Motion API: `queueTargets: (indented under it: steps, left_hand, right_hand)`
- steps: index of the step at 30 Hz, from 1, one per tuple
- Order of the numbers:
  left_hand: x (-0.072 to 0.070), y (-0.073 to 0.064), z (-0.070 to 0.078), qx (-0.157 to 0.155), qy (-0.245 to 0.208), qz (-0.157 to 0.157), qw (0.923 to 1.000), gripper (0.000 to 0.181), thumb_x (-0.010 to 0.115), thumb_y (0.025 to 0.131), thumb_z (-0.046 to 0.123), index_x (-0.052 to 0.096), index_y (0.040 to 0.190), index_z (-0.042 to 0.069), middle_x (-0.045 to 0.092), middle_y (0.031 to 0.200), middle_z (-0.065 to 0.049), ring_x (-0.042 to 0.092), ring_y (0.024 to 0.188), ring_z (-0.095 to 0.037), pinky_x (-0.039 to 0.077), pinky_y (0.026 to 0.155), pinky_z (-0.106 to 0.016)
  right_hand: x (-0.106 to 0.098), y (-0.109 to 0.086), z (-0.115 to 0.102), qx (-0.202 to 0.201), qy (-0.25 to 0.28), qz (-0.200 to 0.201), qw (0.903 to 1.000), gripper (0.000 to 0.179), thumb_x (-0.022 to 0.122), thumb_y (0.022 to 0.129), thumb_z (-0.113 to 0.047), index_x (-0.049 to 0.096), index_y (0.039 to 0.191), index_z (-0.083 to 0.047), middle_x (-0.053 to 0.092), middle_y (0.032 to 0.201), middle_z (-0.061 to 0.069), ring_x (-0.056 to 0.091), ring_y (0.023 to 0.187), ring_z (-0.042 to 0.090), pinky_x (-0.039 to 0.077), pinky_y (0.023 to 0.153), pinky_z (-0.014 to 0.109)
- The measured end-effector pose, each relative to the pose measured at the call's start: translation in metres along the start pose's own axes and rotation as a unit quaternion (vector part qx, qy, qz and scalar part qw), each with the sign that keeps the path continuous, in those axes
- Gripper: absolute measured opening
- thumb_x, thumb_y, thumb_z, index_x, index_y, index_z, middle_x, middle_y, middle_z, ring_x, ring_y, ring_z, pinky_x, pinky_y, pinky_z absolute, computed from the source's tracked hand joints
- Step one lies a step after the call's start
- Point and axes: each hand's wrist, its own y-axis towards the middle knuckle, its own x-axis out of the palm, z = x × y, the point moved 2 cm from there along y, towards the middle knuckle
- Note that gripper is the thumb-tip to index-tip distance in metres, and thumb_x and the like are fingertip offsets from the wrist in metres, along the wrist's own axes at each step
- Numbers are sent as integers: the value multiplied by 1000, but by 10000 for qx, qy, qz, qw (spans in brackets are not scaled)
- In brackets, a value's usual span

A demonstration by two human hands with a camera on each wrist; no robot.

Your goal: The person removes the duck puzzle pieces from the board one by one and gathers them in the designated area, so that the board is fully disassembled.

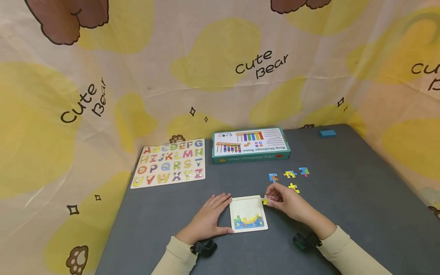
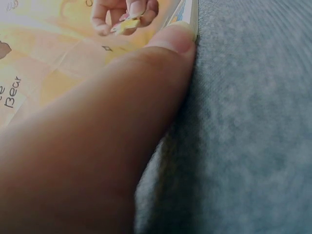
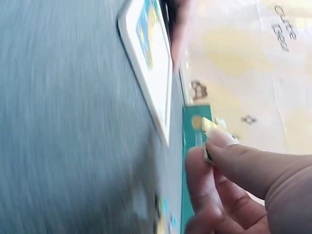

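Note:
A square white puzzle tray (image 1: 245,206) lies on the table, its lower part filled with blue, green and yellow pieces. At its left side my left hand (image 1: 210,218) rests with fingers extended, fingertips at the upper left corner and thumb against the lower left one. Beside the tray's upper right edge, my right hand (image 1: 290,202) pinches a yellow and pink puzzle piece (image 1: 267,199) between thumb and fingers. In the right wrist view, that puzzle piece (image 3: 210,127) is raised off the table. Several loose pieces, among them a yellow one (image 1: 293,187), lie beyond the right hand.
An alphabet board (image 1: 168,162) lies at the back left of the grey table (image 1: 165,206). Next to it is a green and white Ring Challenge Game box (image 1: 251,146). A small blue block (image 1: 327,133) sits at the far right, near the printed cloth backdrop (image 1: 213,57).

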Motion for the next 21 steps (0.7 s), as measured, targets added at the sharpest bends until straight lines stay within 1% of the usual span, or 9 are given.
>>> queueTargets:
  steps: [2,4,6,8,12,15,17,21]
  left_hand:
    - [1,0,0,-9,-6,-8,10000,100,75,89,64,35,164,10,29,171,-3,23,158,-22,16,129,-46]
    - [1,0,0,-16,-3,-12,10000,101,75,89,64,35,164,10,28,171,-3,23,158,-23,15,129,-46]
    - [2,0,0,-16,-8,-13,10000,101,75,89,63,35,164,10,28,171,-3,22,158,-23,15,130,-46]
    - [1,1,0,-7,-18,1,10000,101,76,89,62,35,164,9,28,171,-3,22,158,-23,15,130,-45]
    - [1,1,0,21,-10,27,10000,101,77,89,62,35,164,9,29,171,-3,23,158,-23,15,129,-46]
    - [2,0,0,36,6,37,10000,101,76,89,64,35,164,9,29,171,-3,23,158,-23,16,129,-46]
    - [2,0,-1,47,7,45,10000,101,75,89,64,35,164,9,29,171,-3,23,158,-23,15,129,-46]
    - [2,1,-1,69,-31,65,10000,101,75,89,64,36,164,9,29,171,-3,23,158,-23,15,129,-46]
  right_hand:
    - [-10,-2,5,28,-107,242,9996,24,83,89,-3,66,103,-13,65,91,-6,60,78,12,55,67,24]
    - [-20,-4,10,96,-259,474,9985,21,82,89,-3,68,101,-14,66,89,-6,61,77,12,54,66,24]
    - [-29,-7,15,232,-411,665,9967,18,82,90,-4,72,102,-13,67,89,-6,60,77,12,53,64,25]
    - [-39,-10,19,363,-514,815,9947,18,82,90,-4,75,105,-12,70,93,-4,61,78,13,54,64,25]
    - [-59,-16,27,549,-551,1079,9911,20,80,91,-2,78,110,-6,75,99,4,66,77,18,55,62,25]
    - [-71,-21,35,709,-617,1261,9876,21,78,93,-2,75,113,-2,75,99,8,69,79,22,55,61,24]
    - [-77,-24,41,892,-658,1353,9846,22,77,94,-3,72,115,0,75,99,9,69,82,24,55,62,24]
    - [-86,-30,51,1288,-699,1458,9784,21,77,96,-6,65,111,0,73,99,12,69,86,25,54,62,23]
